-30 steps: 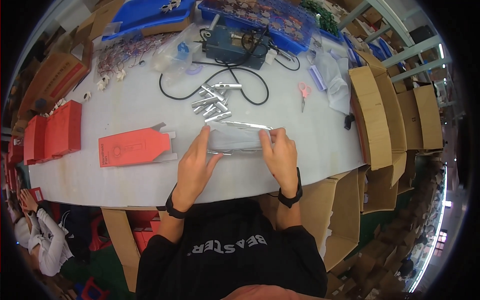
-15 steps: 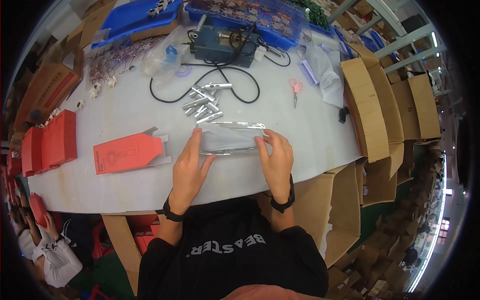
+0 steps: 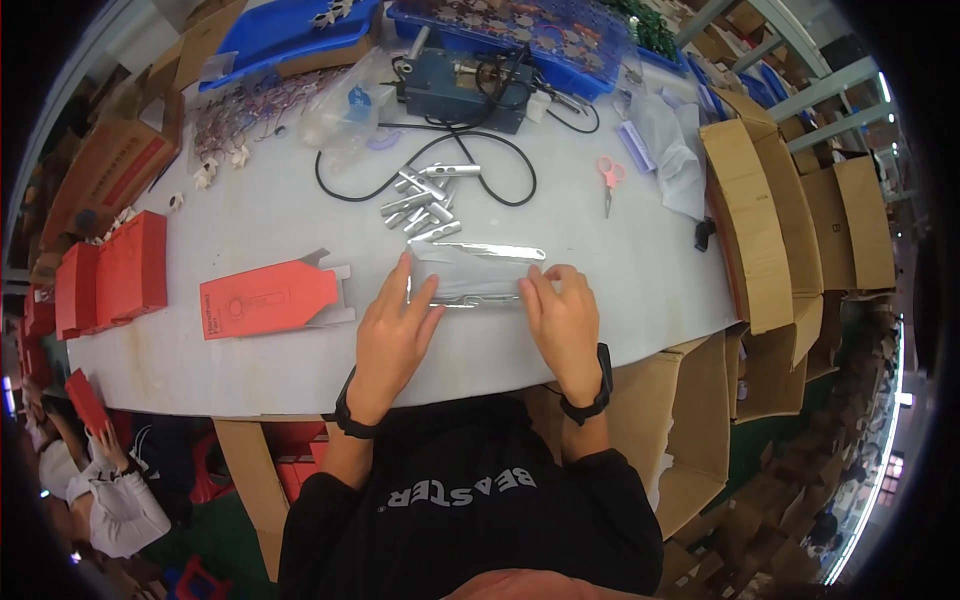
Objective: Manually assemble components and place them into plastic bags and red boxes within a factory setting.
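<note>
A clear plastic tray (image 3: 478,252) with shiny rims lies on the table in front of me, and a thin whitish sheet or pouch (image 3: 462,272) sits in it. At the tray's left end, my left hand (image 3: 392,335) grips the edge, with one fingertip over the near side. My right hand (image 3: 565,325) pinches the right end between thumb and fingers. Just beyond the tray lies a loose pile of silver metal tubes (image 3: 432,200). An opened red carton (image 3: 272,298) rests left of my left hand, its flaps toward me on the right.
Red boxes (image 3: 130,265) stand at the left edge. Behind the tubes are a dark machine (image 3: 465,90), a looping black cable (image 3: 325,180) and blue trays (image 3: 290,45). Pink scissors (image 3: 609,180) lie to the right, near cardboard boxes (image 3: 750,220). A co-worker (image 3: 115,495) holds a red box at lower left.
The whole view has shifted slightly. My left fingers have moved in over the tray's near side, and my right fingers have drawn together at its right end.
</note>
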The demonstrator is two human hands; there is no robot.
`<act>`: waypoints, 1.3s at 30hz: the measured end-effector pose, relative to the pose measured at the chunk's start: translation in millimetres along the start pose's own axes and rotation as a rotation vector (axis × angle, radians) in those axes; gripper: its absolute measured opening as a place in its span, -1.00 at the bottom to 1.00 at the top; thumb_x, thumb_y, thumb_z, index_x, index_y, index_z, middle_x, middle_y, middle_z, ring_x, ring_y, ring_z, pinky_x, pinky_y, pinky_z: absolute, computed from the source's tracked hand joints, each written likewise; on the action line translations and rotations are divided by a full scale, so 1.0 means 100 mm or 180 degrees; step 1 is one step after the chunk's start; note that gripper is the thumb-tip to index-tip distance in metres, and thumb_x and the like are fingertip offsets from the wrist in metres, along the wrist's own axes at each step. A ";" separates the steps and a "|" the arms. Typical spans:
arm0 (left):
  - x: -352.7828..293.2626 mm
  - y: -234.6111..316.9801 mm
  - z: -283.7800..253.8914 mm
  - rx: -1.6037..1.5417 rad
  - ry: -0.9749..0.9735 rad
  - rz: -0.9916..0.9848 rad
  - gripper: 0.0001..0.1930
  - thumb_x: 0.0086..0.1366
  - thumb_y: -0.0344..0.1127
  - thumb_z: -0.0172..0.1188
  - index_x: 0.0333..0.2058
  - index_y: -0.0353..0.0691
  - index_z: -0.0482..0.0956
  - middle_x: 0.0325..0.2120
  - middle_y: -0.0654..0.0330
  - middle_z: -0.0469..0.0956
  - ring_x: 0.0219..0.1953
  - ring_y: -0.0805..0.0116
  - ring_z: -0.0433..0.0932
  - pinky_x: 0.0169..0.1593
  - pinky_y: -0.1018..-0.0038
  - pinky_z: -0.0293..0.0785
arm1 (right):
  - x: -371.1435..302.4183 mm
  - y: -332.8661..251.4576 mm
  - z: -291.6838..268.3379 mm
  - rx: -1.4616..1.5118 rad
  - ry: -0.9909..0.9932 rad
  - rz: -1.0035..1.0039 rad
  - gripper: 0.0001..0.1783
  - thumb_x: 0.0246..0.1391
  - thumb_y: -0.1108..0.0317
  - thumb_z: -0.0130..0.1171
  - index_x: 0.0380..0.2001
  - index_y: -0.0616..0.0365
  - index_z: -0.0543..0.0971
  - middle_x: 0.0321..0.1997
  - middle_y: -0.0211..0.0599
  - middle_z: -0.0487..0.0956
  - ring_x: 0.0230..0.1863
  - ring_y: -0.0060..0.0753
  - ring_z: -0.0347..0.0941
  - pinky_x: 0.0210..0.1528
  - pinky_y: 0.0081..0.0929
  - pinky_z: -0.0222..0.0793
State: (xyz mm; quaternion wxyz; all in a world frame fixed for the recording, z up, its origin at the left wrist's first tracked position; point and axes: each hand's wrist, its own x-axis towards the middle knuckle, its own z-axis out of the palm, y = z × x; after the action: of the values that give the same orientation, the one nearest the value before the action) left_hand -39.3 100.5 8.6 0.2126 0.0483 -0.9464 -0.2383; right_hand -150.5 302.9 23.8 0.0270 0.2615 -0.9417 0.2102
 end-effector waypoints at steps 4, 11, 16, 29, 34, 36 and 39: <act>0.00 -0.01 -0.05 -0.0263 -0.0170 -0.0010 -0.54 0.19 -0.35 0.41 0.08 -0.26 0.58 0.27 -0.17 0.36 0.18 -0.15 0.49 0.12 0.18 0.51 | 0.11 -0.03 -0.02 0.0261 0.0562 -0.0863 -0.59 0.08 0.28 0.39 0.00 0.12 0.64 0.20 -0.04 0.46 0.19 0.04 0.39 0.17 -0.08 0.33; -0.29 -0.29 -0.49 0.0882 0.0832 -0.0871 -0.29 0.16 -0.27 0.45 0.26 -0.29 0.38 0.32 -0.13 0.27 0.42 -0.24 0.12 0.37 -0.13 0.12 | 0.17 -0.05 -0.02 0.0185 -0.0339 -0.1521 -0.14 -0.09 0.15 0.51 0.30 0.11 0.41 0.38 0.04 0.30 0.42 0.09 0.17 0.43 0.01 0.05; -0.50 -0.54 -0.39 0.1320 0.0724 -0.1321 -0.26 0.17 -0.26 0.41 0.29 -0.30 0.33 0.34 -0.11 0.23 0.46 -0.27 0.02 0.40 -0.23 0.00 | 0.40 -0.19 0.02 0.0061 -0.0411 -0.1720 -0.01 -0.16 0.18 0.54 0.34 0.16 0.30 0.32 -0.01 0.35 0.34 0.03 0.26 0.36 -0.07 0.11; -0.82 -0.53 -0.55 0.0815 0.0602 -0.1560 -0.26 0.18 -0.45 0.28 0.36 -0.20 0.28 0.39 -0.24 0.08 0.46 -0.46 -0.09 0.39 -0.20 0.08 | 0.36 -0.14 0.16 -0.0001 -0.0707 -0.1936 -0.12 -0.29 0.34 0.52 0.18 0.17 0.37 0.06 -0.17 0.45 0.02 -0.09 0.38 0.11 -0.19 0.22; -0.81 -0.28 -0.67 0.0690 0.0864 -0.1201 -0.35 0.19 -0.50 0.25 0.29 -0.25 0.34 0.37 -0.20 0.14 0.44 -0.44 0.00 0.37 -0.08 0.18 | 0.17 -0.10 0.18 -0.0121 -0.0448 -0.2010 -0.11 -0.39 0.40 0.50 0.16 0.15 0.40 0.05 -0.19 0.47 0.01 -0.10 0.40 0.07 -0.17 0.25; -0.87 -0.24 -0.58 0.0565 0.1084 -0.1012 -0.37 0.20 -0.50 0.25 0.27 -0.27 0.36 0.36 -0.19 0.16 0.42 -0.43 0.05 0.36 -0.06 0.22 | 0.12 -0.08 0.17 -0.0175 -0.0361 -0.2049 -0.10 -0.42 0.42 0.49 0.15 0.14 0.40 0.06 -0.19 0.47 0.01 -0.10 0.40 0.06 -0.16 0.26; -1.00 -0.21 -0.26 -0.1456 0.1878 -0.0723 -0.46 0.22 -0.54 0.20 0.21 -0.32 0.39 0.30 -0.12 0.28 0.34 -0.23 0.28 0.29 0.04 0.34 | 0.06 -0.06 0.10 0.0353 0.0059 -0.2119 -0.03 -0.52 0.44 0.48 0.17 0.14 0.40 0.06 -0.19 0.48 -0.04 -0.06 0.41 0.02 -0.15 0.27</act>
State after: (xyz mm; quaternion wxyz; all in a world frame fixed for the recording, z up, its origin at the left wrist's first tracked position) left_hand 61.8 90.0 -18.7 0.4532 0.1705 -0.7556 -0.4411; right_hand -152.5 291.2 17.7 0.0885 0.5537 -0.7915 0.2431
